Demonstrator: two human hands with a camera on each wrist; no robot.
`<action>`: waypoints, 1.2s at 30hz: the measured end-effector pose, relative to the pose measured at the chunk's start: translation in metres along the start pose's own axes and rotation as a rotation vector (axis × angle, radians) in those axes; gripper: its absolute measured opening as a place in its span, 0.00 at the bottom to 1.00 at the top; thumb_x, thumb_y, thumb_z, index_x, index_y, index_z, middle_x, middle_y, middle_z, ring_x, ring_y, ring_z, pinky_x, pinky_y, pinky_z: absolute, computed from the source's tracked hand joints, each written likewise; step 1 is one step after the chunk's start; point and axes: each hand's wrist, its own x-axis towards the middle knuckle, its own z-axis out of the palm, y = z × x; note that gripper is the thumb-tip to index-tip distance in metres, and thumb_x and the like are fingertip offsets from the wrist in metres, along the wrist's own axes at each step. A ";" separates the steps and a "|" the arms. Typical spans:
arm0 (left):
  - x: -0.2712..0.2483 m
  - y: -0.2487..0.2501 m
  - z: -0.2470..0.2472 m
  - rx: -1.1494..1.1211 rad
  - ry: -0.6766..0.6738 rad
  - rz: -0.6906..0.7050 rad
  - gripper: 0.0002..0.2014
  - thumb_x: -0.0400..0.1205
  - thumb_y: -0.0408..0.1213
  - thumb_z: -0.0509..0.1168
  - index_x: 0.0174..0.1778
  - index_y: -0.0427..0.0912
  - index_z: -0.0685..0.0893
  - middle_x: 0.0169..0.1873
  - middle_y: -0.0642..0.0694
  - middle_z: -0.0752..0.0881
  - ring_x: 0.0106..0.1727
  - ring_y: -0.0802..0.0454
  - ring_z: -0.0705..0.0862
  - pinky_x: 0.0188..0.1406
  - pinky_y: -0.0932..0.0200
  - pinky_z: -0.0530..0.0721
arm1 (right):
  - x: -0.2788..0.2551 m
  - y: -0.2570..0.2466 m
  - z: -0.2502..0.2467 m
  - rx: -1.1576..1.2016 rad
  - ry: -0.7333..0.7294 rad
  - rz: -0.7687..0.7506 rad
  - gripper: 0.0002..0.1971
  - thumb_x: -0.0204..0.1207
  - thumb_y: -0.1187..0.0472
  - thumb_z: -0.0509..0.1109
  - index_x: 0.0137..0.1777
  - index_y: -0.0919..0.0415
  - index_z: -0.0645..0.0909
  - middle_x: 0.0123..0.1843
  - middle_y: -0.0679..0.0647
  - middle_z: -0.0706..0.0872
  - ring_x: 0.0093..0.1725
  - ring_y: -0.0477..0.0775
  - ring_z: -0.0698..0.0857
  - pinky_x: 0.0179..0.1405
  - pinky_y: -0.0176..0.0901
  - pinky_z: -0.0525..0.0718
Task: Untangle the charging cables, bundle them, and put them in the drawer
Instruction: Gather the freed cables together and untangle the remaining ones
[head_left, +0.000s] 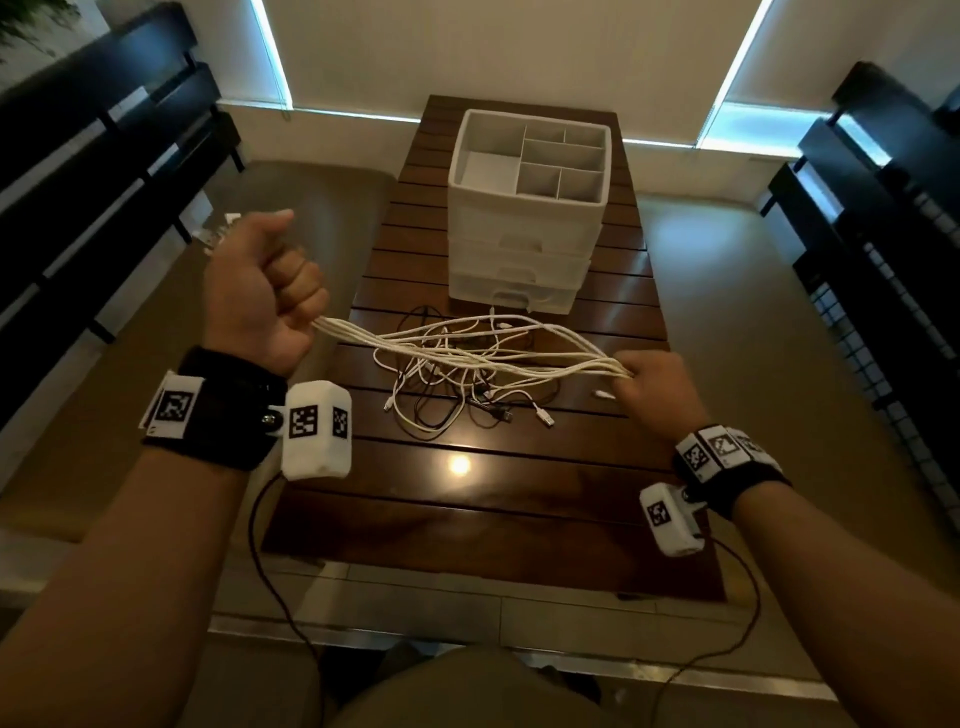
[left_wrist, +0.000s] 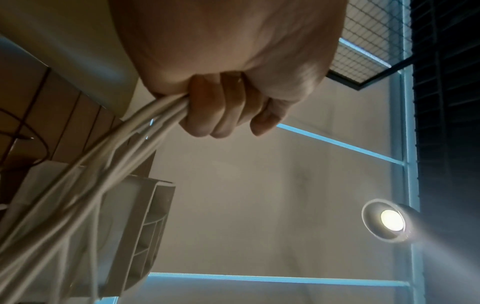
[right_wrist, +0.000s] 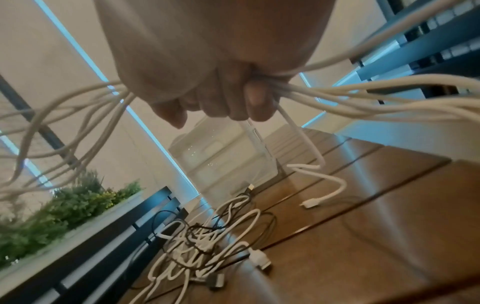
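Observation:
A bunch of white cable strands (head_left: 467, 345) stretches above the table between my two hands. My left hand (head_left: 270, 291) is raised at the left, fist curled round one end (left_wrist: 166, 107). My right hand (head_left: 652, 382) grips the other end (right_wrist: 285, 90) lower, at the right, and a loose plug end (right_wrist: 309, 204) hangs from it to the table. Under the strands lies a tangle of white and black cables (head_left: 462, 389) on the wooden table (head_left: 467, 519). The white drawer unit (head_left: 524, 228) stands behind it, drawers closed, its top tray divided into compartments.
Dark slatted benches (head_left: 104, 156) flank the table on the left and right (head_left: 883, 234). A planter with green plants (right_wrist: 64, 207) sits behind the left bench. Thin black wires from the wrist cameras hang over the table's near edge (head_left: 467, 571).

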 end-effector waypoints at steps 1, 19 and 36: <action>0.001 0.003 -0.003 -0.005 0.006 0.006 0.27 0.88 0.41 0.62 0.27 0.52 0.54 0.17 0.54 0.55 0.18 0.57 0.51 0.11 0.63 0.56 | 0.001 0.001 -0.002 -0.055 -0.054 -0.005 0.16 0.75 0.52 0.68 0.27 0.52 0.73 0.24 0.48 0.77 0.27 0.52 0.76 0.29 0.48 0.68; -0.006 -0.012 -0.016 -0.003 0.121 0.018 0.25 0.88 0.41 0.63 0.30 0.52 0.55 0.20 0.54 0.54 0.20 0.55 0.50 0.15 0.61 0.53 | -0.017 0.049 0.011 -0.416 -0.427 0.182 0.19 0.84 0.39 0.68 0.33 0.46 0.80 0.37 0.54 0.88 0.39 0.59 0.85 0.36 0.45 0.76; -0.020 -0.073 0.052 -0.138 0.001 -0.145 0.25 0.89 0.39 0.63 0.27 0.51 0.59 0.17 0.55 0.57 0.17 0.57 0.53 0.13 0.62 0.55 | 0.010 -0.179 0.065 0.178 -0.285 -0.303 0.09 0.80 0.51 0.74 0.40 0.53 0.83 0.35 0.51 0.85 0.35 0.52 0.82 0.37 0.48 0.79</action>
